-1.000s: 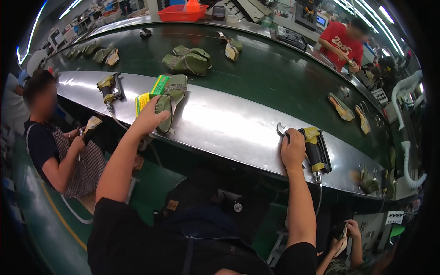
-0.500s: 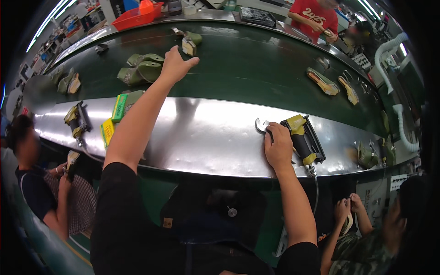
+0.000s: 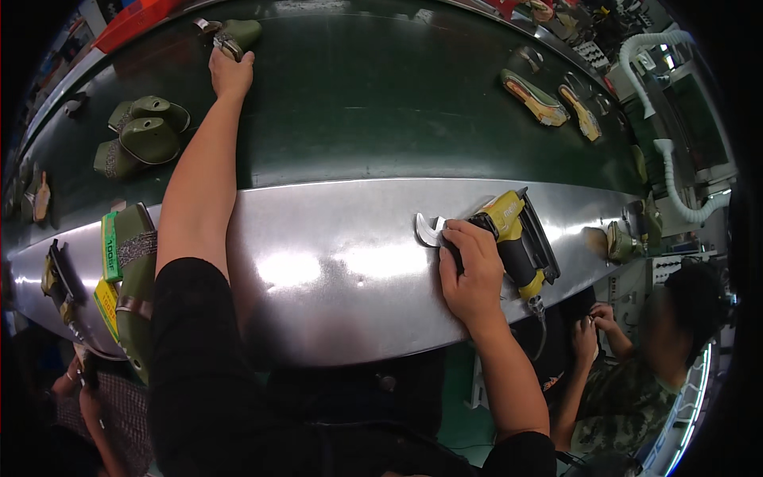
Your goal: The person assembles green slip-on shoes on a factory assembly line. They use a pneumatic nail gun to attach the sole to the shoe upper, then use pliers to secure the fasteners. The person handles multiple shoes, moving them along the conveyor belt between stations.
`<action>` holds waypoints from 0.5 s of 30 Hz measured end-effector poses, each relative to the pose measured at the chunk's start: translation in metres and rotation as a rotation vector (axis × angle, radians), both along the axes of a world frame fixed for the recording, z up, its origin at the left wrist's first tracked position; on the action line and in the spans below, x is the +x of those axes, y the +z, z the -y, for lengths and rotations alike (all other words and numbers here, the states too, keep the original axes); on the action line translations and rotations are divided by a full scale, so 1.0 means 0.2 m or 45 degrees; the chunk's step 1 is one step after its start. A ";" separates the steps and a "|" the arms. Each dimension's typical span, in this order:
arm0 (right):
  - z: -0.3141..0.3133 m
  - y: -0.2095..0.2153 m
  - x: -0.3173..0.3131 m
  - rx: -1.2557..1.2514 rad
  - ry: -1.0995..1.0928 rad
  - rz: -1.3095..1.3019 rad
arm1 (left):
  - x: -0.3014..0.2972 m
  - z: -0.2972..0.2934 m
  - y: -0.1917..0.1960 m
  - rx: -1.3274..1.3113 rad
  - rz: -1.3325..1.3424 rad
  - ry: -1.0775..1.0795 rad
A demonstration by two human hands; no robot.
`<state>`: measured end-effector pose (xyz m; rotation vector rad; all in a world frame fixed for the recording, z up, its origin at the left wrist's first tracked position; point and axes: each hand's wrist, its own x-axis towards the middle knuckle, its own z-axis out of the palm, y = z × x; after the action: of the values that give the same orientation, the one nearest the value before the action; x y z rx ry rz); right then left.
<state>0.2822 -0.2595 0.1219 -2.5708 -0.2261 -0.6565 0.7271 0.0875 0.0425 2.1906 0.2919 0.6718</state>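
Observation:
My left hand [image 3: 231,76] is stretched far out over the green belt [image 3: 350,103]. Its thumb and fingers close around the near end of a green shoe last [image 3: 241,32]; part of the grip is hidden behind the hand. Down on the metal ledge [image 3: 334,262], my right hand [image 3: 475,274] is wrapped around a pair of pincers [image 3: 430,230], whose curved, shiny jaws stick out to the left. Just right of those fingers lies a yellow and black air stapler [image 3: 517,238], with a hose running off its lower end.
Several green lasts [image 3: 147,139] sit on the belt at left. Another long last [image 3: 135,286] lies by green and yellow boxes [image 3: 110,246] and a second stapler [image 3: 60,278]. Cream-soled shoe pieces [image 3: 536,99] rest at right. Co-workers sit on both sides.
My left hand has reached the far last and closed on it; before, its fingers were spread just short of it. The view has shifted. My right hand still holds the pincers beside the stapler.

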 end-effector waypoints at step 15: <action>-0.01 0.01 0.01 0.001 0.023 0.095 | -0.40 0.10 0.25 -1.411 0.277 -0.526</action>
<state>0.2836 -0.2585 0.1231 -2.5430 -0.2733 -0.7463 0.6470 0.0680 0.0927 1.0536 0.0509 0.3567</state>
